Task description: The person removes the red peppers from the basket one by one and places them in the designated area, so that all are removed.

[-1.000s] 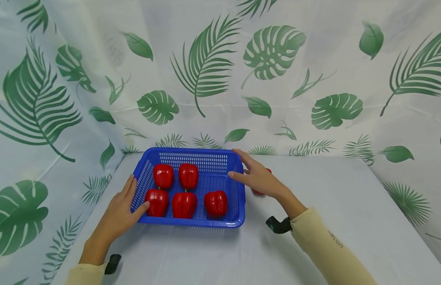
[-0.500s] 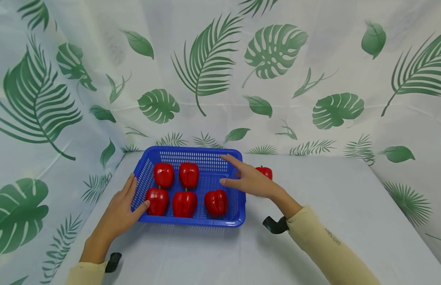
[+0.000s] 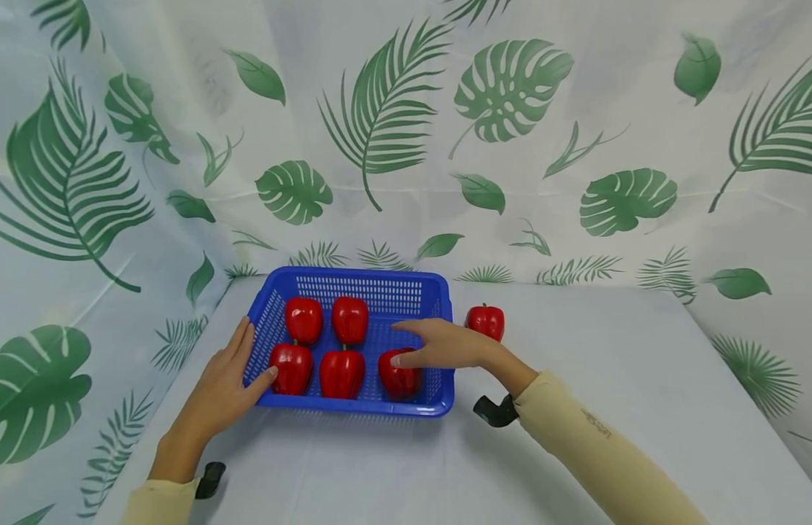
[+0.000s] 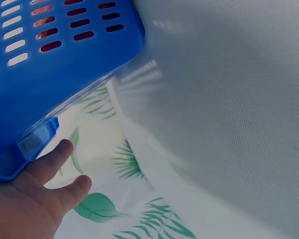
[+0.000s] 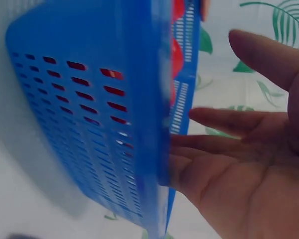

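Note:
A blue basket point(image 3: 353, 408) holds several red bell peppers, among them one at the back left point(image 3: 303, 321) and one at the front right point(image 3: 399, 380). My left hand point(image 3: 215, 390) rests at the basket's left rim with fingers extended and thumb over the edge near the front-left pepper point(image 3: 291, 370). My right hand point(image 3: 445, 344) reaches over the right rim, fingers spread and thumb above the front-right pepper. In the right wrist view that hand point(image 5: 244, 159) has nothing in its grasp beside the basket wall point(image 5: 94, 104). Another red pepper point(image 3: 486, 321) lies outside, right of the basket.
A white cloth-covered table point(image 3: 576, 364) lies under the basket. Leaf-patterned curtains point(image 3: 406, 146) stand behind it and on both sides. Dark devices sit at the left wrist point(image 3: 210, 480) and at the right wrist point(image 3: 495, 411).
My right hand has moved from the basket's right rim forward and left, over the front-right pepper. The pepper outside now shows fully. My left hand has stayed at the left rim.

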`<state>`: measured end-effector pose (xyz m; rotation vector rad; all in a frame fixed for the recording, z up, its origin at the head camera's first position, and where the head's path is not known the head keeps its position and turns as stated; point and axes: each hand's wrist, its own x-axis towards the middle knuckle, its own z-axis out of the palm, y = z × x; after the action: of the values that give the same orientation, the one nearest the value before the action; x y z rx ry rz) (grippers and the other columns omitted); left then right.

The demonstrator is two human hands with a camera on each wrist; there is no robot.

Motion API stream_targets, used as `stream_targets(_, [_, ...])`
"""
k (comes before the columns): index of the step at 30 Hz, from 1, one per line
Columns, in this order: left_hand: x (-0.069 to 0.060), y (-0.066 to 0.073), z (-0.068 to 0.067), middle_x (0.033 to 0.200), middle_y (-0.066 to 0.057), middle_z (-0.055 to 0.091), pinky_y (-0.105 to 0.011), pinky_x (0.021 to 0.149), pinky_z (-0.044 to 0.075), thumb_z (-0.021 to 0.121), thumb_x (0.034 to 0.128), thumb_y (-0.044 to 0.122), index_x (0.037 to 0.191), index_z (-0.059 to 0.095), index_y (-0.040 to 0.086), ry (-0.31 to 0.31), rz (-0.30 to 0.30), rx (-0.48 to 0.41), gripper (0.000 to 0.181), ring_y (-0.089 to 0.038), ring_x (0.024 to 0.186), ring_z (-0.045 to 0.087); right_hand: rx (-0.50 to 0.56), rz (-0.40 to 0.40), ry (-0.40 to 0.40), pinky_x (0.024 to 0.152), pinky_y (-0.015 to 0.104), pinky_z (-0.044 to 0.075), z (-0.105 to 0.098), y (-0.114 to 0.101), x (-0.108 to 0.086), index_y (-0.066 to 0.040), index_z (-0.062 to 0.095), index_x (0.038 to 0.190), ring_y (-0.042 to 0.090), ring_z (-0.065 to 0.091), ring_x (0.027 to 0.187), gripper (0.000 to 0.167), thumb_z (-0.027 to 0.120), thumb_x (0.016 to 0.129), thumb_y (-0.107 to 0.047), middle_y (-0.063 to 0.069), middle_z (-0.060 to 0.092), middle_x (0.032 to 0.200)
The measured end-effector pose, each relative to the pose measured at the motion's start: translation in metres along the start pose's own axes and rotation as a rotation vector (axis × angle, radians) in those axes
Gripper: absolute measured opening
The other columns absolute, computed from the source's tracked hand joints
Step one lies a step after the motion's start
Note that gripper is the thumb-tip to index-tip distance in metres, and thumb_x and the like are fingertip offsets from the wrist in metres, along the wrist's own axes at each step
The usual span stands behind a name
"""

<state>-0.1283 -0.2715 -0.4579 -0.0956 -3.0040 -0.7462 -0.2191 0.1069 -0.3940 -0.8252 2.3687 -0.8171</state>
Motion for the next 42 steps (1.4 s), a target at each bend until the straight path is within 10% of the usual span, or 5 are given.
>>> stream_targets(18, [0.000,0.001,-0.003,0.176,-0.027,0.010,-0.080,0.106,0.039,0.064,0.1015,0.045,0.168,0.011,-0.005,-0.002,-0.005,-0.013,0.099,-0.063,0.149,0.028,-0.112,-0.052,-0.130,0.096,0.044,0.061,0.010,-0.007,0.017,-0.004,0.062,0.149,0.027,0.065,0.120,0.051,0.074,0.103,-0.022,0.008,0.072,0.129])
stream_targets(42, [-0.001,-0.001,-0.002,0.177,-0.025,0.009,-0.080,0.110,0.032,0.064,0.1032,0.042,0.167,0.015,-0.007,0.006,0.025,-0.034,0.095,-0.063,0.150,0.026,-0.131,-0.016,-0.102,0.098,0.048,0.060,0.025,-0.005,0.030,-0.011,0.061,0.153,0.033,0.058,0.131,0.060,0.081,0.096,-0.011,0.012,0.066,0.141])
